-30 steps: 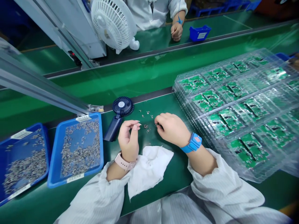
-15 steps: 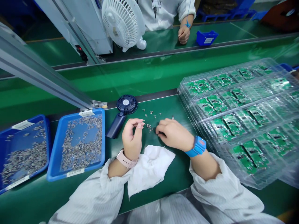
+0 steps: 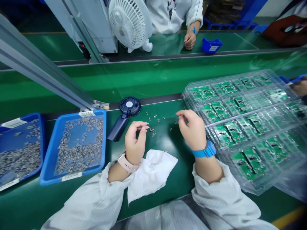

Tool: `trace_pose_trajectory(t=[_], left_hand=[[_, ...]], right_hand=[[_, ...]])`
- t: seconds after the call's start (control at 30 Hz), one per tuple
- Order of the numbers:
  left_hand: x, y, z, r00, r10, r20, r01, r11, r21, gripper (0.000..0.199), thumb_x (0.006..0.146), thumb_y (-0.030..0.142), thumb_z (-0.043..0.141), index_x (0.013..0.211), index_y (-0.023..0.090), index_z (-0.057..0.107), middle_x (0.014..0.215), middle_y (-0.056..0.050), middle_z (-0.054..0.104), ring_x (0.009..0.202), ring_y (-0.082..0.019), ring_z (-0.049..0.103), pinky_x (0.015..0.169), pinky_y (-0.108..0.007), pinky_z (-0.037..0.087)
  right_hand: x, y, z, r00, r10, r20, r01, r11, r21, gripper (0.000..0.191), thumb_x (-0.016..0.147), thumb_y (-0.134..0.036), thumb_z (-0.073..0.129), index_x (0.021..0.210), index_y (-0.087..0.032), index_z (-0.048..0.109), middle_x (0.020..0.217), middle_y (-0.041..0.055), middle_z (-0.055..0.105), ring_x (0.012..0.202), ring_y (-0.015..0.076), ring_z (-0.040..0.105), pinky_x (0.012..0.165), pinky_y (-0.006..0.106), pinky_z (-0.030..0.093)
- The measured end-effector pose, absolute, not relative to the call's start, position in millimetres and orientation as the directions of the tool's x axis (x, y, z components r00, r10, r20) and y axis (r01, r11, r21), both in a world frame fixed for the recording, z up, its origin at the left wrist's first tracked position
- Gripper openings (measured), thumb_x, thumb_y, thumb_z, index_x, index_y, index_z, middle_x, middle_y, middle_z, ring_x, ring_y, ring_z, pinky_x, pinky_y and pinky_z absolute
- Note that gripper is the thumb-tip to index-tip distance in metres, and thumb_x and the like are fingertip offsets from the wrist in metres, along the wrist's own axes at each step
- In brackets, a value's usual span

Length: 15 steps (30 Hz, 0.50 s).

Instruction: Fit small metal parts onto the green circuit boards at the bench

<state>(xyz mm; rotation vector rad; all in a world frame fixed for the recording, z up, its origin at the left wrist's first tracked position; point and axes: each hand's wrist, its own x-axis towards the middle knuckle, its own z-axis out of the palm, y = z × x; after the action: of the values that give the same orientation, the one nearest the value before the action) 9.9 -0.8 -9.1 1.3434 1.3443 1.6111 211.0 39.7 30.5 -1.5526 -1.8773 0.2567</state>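
Note:
My left hand [image 3: 136,139] is closed in a pinch, thumb tip against fingertips, beside a cluster of small metal parts [image 3: 152,130] on the green table. Whatever lies between those fingertips is too small to make out. Over to the right, my right hand [image 3: 193,127] has its index finger stretched out and the thumb apart from it. A small metal part [image 3: 176,122] lies by its fingertips, and another single part [image 3: 171,129] is just left of the thumb. Several more loose parts [image 3: 155,116] are scattered farther back. A crumpled white cloth [image 3: 153,175] lies below the hands.
Two blue trays [image 3: 45,174] [image 3: 43,134] of metal parts stand at left. A dark handheld fan [image 3: 118,126] lies beside them. Stacked clear trays [image 3: 211,127] with green circuit boards fill the right. Across the partition are a white fan [image 3: 129,25], a blue bin [image 3: 212,45] and a person's hand [image 3: 190,40].
My right hand has moved right and slightly back, away from the cluster, its index finger now stretched out. A single part shows where that hand was. My left hand keeps its pinch.

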Motion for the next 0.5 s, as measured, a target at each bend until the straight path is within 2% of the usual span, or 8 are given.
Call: trace_pose_trajectory(t=[0.1, 0.2, 0.27, 0.37, 0.5], left_hand=[[9.9, -0.6, -9.2, -0.274, 0.916, 0.294, 0.127, -0.269, 0.955, 0.012, 0.093, 0.024, 0.055, 0.095, 0.020, 0.066, 0.092, -0.004, 0.064, 0.084, -0.015, 0.063, 0.076, -0.028, 0.053], [9.7, -0.6, -9.1, -0.284, 0.914, 0.291, 0.126, -0.266, 0.956, 0.012, 0.093, 0.023, 0.054, 0.095, 0.020, 0.065, 0.093, -0.004, 0.064, 0.084, -0.015, 0.063, 0.076, -0.027, 0.052], [9.5, -0.6, -8.8, -0.283, 0.913, 0.293, 0.124, -0.268, 0.955, 0.012, 0.093, 0.022, 0.054, 0.095, 0.021, 0.065, 0.093, -0.003, 0.064, 0.084, -0.014, 0.063, 0.076, -0.027, 0.052], [9.4, -0.6, -8.3, -0.278, 0.912, 0.301, 0.115, -0.280, 0.953, 0.012, 0.093, 0.021, 0.054, 0.096, 0.021, 0.065, 0.093, -0.003, 0.064, 0.083, -0.014, 0.062, 0.077, -0.026, 0.051], [9.4, -0.6, -8.3, -0.277, 0.912, 0.303, 0.112, -0.283, 0.953, 0.012, 0.093, 0.021, 0.054, 0.096, 0.021, 0.066, 0.093, -0.003, 0.064, 0.084, -0.014, 0.062, 0.078, -0.027, 0.051]], right_hand=[[214.1, 40.7, 29.5, -0.096, 0.953, 0.288, 0.793, 0.249, -0.557, 0.021, 0.085, -0.012, 0.051, 0.095, -0.021, 0.067, 0.084, 0.0035, 0.064, 0.075, 0.0179, 0.060, 0.074, 0.032, 0.047], [213.4, 40.8, 22.4, -0.249, 0.967, 0.058, 0.820, 0.242, -0.518, 0.018, 0.079, -0.012, 0.061, 0.092, -0.022, 0.068, 0.083, 0.0017, 0.064, 0.071, 0.0154, 0.059, 0.068, 0.029, 0.046], [211.6, 40.6, 17.8, -0.304, 0.952, -0.031, 0.848, 0.256, -0.465, 0.016, 0.078, -0.010, 0.061, 0.085, -0.022, 0.069, 0.080, 0.0014, 0.064, 0.069, 0.0152, 0.059, 0.066, 0.028, 0.044], [210.2, 41.1, 17.0, -0.263, 0.963, 0.064, 0.859, 0.264, -0.440, 0.020, 0.081, -0.007, 0.055, 0.087, -0.021, 0.069, 0.083, 0.0032, 0.066, 0.075, 0.0170, 0.061, 0.070, 0.029, 0.045], [214.6, 43.0, 25.8, -0.052, 0.955, 0.293, 0.850, 0.196, -0.490, 0.021, 0.087, -0.012, 0.051, 0.098, -0.019, 0.067, 0.091, 0.0063, 0.068, 0.078, 0.0196, 0.062, 0.075, 0.032, 0.047]])
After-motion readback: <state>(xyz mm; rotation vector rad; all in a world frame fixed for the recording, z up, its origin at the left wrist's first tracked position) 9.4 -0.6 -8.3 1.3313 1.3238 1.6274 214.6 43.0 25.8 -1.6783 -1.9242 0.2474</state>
